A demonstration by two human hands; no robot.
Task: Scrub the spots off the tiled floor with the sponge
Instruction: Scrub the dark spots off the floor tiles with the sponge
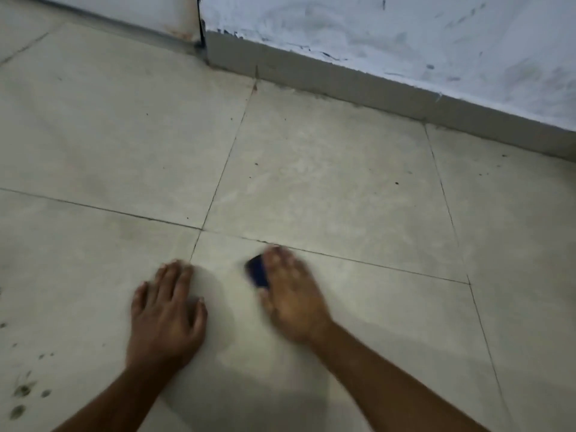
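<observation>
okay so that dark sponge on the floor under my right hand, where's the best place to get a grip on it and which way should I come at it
Probably from straight above. The sponge lies flat on the tiled floor, only its left end showing past the right hand pressing it. Take the grip across its two long sides, palm on top. It is blurred, so its exact edges are unclear.

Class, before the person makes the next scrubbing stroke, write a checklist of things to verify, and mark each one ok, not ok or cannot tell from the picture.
1. Sponge under the right hand: ok, the dark sponge shows beneath the fingers.
2. Sponge flat on the tiled floor: cannot tell, the picture is blurred.
3. Left hand braced on the floor: ok, it lies flat, fingers spread.
4. Spots left to scrub: not ok, dark spots remain at the lower left.
5. Sponge near those spots: not ok, they lie well to the left of it.
</observation>
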